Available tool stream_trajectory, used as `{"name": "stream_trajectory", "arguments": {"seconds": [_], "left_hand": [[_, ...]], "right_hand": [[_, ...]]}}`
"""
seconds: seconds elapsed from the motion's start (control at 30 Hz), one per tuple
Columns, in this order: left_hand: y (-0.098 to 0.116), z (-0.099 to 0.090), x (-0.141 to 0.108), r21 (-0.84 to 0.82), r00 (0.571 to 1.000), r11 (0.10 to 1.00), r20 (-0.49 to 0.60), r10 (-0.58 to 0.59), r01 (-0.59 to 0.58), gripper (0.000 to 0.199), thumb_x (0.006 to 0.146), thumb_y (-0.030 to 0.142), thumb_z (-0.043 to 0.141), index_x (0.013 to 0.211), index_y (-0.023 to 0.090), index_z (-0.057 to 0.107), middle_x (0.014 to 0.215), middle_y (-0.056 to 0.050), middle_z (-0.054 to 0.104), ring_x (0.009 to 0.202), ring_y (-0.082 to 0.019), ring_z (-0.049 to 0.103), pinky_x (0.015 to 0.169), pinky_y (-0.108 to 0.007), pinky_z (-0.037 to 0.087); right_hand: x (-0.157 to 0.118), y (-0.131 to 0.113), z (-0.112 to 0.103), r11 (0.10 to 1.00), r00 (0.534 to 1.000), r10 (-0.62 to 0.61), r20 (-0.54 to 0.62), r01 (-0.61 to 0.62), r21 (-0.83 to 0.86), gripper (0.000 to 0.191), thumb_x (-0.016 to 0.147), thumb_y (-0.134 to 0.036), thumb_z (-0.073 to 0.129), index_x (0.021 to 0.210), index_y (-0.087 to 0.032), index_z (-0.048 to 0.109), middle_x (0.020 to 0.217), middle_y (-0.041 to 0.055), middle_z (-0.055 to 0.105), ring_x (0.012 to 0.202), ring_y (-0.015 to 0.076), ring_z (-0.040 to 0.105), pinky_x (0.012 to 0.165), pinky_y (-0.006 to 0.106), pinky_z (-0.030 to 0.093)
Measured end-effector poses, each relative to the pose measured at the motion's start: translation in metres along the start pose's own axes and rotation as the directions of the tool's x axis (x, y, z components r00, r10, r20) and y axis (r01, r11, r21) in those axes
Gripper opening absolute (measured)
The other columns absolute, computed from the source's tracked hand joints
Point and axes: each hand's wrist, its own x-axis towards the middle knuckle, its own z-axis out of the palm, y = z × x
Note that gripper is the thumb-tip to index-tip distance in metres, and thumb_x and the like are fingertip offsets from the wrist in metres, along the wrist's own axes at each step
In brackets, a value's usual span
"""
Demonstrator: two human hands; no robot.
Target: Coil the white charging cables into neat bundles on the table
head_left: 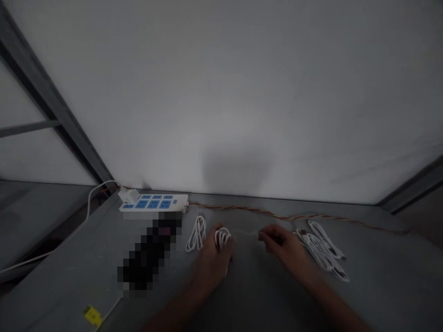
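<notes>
In the head view my left hand (215,252) is closed around a coiled white cable (222,236), with its loops showing between thumb and fingers. To the right, my right hand (278,240) is pinched at the fingertips. A thin pale strand (247,232), blurred, runs from the coil to those fingertips; I cannot tell whether it is part of the cable or a tie. Just left of my left hand lies another bundled white cable (197,234) on the grey table (249,295). Several more white cable bundles (321,249) lie beside my right forearm.
A white power strip (180,202) with blue sockets stands at the back left, a white adapter (128,196) plugged in. Its twisted red-yellow wire (238,207) runs right along the back. A pixelated dark object (150,253) and a yellow tag (92,315) lie at left.
</notes>
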Motion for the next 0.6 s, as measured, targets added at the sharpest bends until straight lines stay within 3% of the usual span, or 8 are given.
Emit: {"name": "stream_trajectory", "arguments": {"seconds": [0.1, 0.23, 0.33, 0.43, 0.53, 0.6], "left_hand": [[-0.002, -0.001, -0.002, 0.161, 0.996, 0.983, 0.009, 0.085, -0.086, 0.061, 0.083, 0.025, 0.057, 0.141, 0.019, 0.038, 0.115, -0.009, 0.066, 0.101, -0.021, 0.064, 0.093, -0.035, 0.047], [-0.014, 0.000, -0.001, 0.346, 0.970, 0.906, 0.099, 0.223, -0.243, 0.071, 0.079, 0.013, 0.054, 0.146, 0.017, 0.030, 0.147, -0.015, 0.043, 0.137, -0.025, 0.039, 0.113, -0.043, 0.032], [-0.021, 0.001, 0.001, 0.478, 0.933, 0.801, 0.159, 0.324, -0.359, 0.065, 0.080, 0.006, 0.049, 0.143, 0.019, 0.037, 0.152, -0.012, 0.034, 0.142, -0.024, 0.030, 0.116, -0.043, 0.028], [-0.024, -0.001, 0.004, 0.598, 0.915, 0.699, 0.178, 0.362, -0.393, 0.054, 0.082, 0.005, 0.046, 0.134, 0.021, 0.049, 0.156, -0.012, 0.027, 0.137, -0.025, 0.040, 0.112, -0.043, 0.036], [-0.025, -0.003, 0.006, 0.721, 0.900, 0.565, 0.194, 0.390, -0.401, 0.047, 0.085, 0.006, 0.044, 0.130, 0.017, 0.054, 0.155, -0.012, 0.030, 0.134, -0.026, 0.044, 0.109, -0.043, 0.040], [-0.026, -0.004, 0.006, 0.791, 0.882, 0.459, 0.207, 0.422, -0.405, 0.045, 0.085, 0.007, 0.044, 0.127, 0.016, 0.057, 0.152, -0.013, 0.036, 0.137, -0.028, 0.040, 0.110, -0.044, 0.039]], "right_hand": [[0.008, 0.012, -0.009, 0.991, 0.990, -0.053, -0.130, 0.037, -0.129, 0.033, 0.078, -0.049, 0.053, 0.080, -0.018, 0.065, 0.072, 0.0056, 0.069, 0.067, 0.0213, 0.064, 0.064, 0.030, 0.048], [0.016, 0.025, -0.020, 0.950, 0.972, -0.071, -0.222, -0.002, -0.312, 0.032, 0.081, -0.046, 0.049, 0.081, -0.018, 0.066, 0.078, 0.0071, 0.071, 0.070, 0.0234, 0.066, 0.068, 0.033, 0.047], [0.021, 0.029, -0.024, 0.872, 0.966, -0.139, -0.218, 0.015, -0.489, 0.028, 0.085, -0.037, 0.047, 0.082, -0.018, 0.066, 0.082, 0.0082, 0.071, 0.078, 0.0248, 0.067, 0.072, 0.033, 0.046], [0.024, 0.029, -0.024, 0.707, 0.968, -0.187, -0.168, 0.014, -0.707, 0.023, 0.088, -0.030, 0.048, 0.084, -0.017, 0.067, 0.085, 0.0091, 0.072, 0.086, 0.0277, 0.066, 0.078, 0.036, 0.044], [0.024, 0.025, -0.025, 0.560, 0.968, -0.198, -0.156, -0.019, -0.828, 0.021, 0.090, -0.029, 0.052, 0.092, -0.017, 0.068, 0.092, 0.0099, 0.072, 0.095, 0.0309, 0.063, 0.082, 0.040, 0.042], [0.024, 0.021, -0.029, 0.522, 0.959, -0.226, -0.169, -0.027, -0.852, 0.021, 0.090, -0.028, 0.052, 0.097, -0.017, 0.068, 0.096, 0.0100, 0.072, 0.097, 0.0311, 0.062, 0.083, 0.040, 0.042]]}}
